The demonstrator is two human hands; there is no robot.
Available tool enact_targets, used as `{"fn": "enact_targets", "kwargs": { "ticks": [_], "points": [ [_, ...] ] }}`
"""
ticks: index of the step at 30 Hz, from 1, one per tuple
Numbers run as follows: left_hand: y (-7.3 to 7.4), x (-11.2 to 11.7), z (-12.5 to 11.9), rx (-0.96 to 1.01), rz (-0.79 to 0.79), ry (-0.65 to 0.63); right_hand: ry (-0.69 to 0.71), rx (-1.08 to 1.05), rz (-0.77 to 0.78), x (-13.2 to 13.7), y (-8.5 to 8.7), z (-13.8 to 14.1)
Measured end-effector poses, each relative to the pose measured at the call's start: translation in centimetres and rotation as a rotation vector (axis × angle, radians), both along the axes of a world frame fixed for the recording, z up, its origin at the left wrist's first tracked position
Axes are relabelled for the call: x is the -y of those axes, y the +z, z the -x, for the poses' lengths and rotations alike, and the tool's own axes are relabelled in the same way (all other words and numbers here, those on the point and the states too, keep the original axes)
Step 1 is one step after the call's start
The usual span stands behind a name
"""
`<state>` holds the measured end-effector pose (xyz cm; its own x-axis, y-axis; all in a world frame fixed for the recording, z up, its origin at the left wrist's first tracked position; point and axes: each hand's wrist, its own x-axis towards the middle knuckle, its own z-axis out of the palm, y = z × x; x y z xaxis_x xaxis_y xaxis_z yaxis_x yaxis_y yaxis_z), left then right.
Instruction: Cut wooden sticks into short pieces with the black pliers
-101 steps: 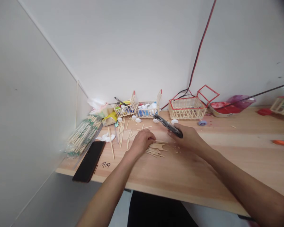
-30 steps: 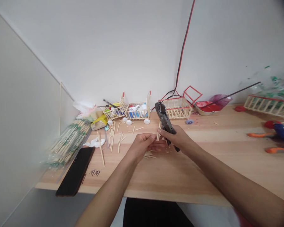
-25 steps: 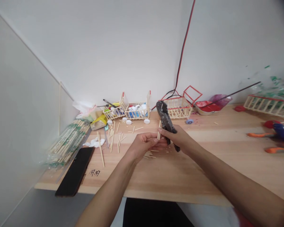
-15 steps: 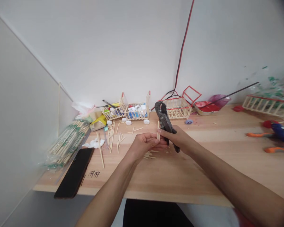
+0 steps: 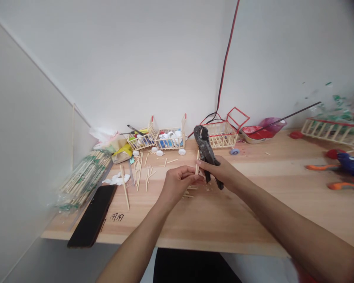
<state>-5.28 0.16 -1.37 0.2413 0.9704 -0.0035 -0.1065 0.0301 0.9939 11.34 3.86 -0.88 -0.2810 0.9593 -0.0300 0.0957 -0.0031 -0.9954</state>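
Note:
My left hand (image 5: 177, 184) pinches a short bundle of thin wooden sticks (image 5: 197, 165) and holds it upright over the wooden desk (image 5: 212, 212). Close beside it, my right hand (image 5: 224, 173) grips dark cutting pliers (image 5: 205, 149), jaws pointing up and away. The pliers' jaws stand above the stick tops, apart from them. A small heap of cut sticks (image 5: 188, 192) lies on the desk just under my left hand.
Loose sticks (image 5: 140, 173) scatter to the left, near a black phone (image 5: 91, 216) and a wrapped bundle of skewers (image 5: 85, 177). Stick baskets (image 5: 168, 138) with bottle caps and a red-edged basket (image 5: 221, 133) line the wall. A blue glue gun (image 5: 349, 165) lies at right.
Since 3.4 s ago my left hand lifted sticks off the desk and my right hand swung the pliers upright. Over the last second both hands barely moved.

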Motion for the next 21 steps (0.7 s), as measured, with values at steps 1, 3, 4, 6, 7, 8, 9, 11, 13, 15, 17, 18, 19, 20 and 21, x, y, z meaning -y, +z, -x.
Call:
{"fn": "enact_targets", "kwargs": {
  "ticks": [1, 3, 4, 6, 7, 8, 9, 11, 13, 15, 17, 18, 19, 20, 21],
  "points": [
    [0.0, 0.0, 0.0, -0.016, -0.008, 0.005, 0.000, 0.000, -0.005, 0.0, 0.0, 0.0],
    [0.1, 0.1, 0.1, -0.033, -0.016, -0.016, 0.003, 0.020, -0.016, 0.0, 0.0, 0.0],
    [0.1, 0.0, 0.1, -0.033, -0.011, -0.032, 0.002, 0.039, -0.025, 0.0, 0.0, 0.0],
    [0.0, -0.1, 0.1, -0.016, 0.018, -0.048, -0.017, 0.088, -0.067, -0.1, -0.1, 0.0],
    [-0.1, -0.2, 0.1, -0.003, 0.039, -0.043, -0.030, 0.120, -0.100, -0.2, -0.2, 0.0],
    [-0.2, -0.3, 0.1, 0.009, 0.061, -0.030, -0.043, 0.161, -0.140, -0.3, -0.2, 0.1],
    [-0.3, -0.4, 0.0, 0.017, 0.080, -0.014, -0.056, 0.206, -0.184, -0.3, -0.3, 0.2],
    [-0.6, -0.6, -0.1, 0.025, 0.099, 0.013, -0.075, 0.288, -0.269, -0.4, -0.5, 0.4],
    [-0.8, -0.7, -0.2, 0.019, 0.106, 0.040, -0.094, 0.341, -0.333, -0.3, -0.7, 0.7],
    [-0.9, -0.7, -0.2, 0.008, 0.104, 0.058, -0.107, 0.364, -0.368, -0.1, -0.9, 0.9],
    [-0.9, -0.7, -0.2, -0.005, 0.077, 0.063, -0.111, 0.373, -0.388, 0.2, -1.0, 1.1],
    [-0.9, -0.7, -0.2, -0.011, 0.051, 0.062, -0.112, 0.374, -0.396, 0.3, -0.9, 1.1],
    [-0.8, -0.7, -0.2, -0.017, 0.023, 0.057, -0.112, 0.374, -0.401, 0.3, -0.8, 1.1],
    [-0.8, -0.7, -0.2, -0.020, 0.003, 0.045, -0.111, 0.377, -0.401, 0.3, -0.7, 1.1],
    [-0.8, -0.7, -0.1, -0.018, -0.003, 0.032, -0.103, 0.383, -0.395, 0.2, -0.5, 1.0]
  ]
}}
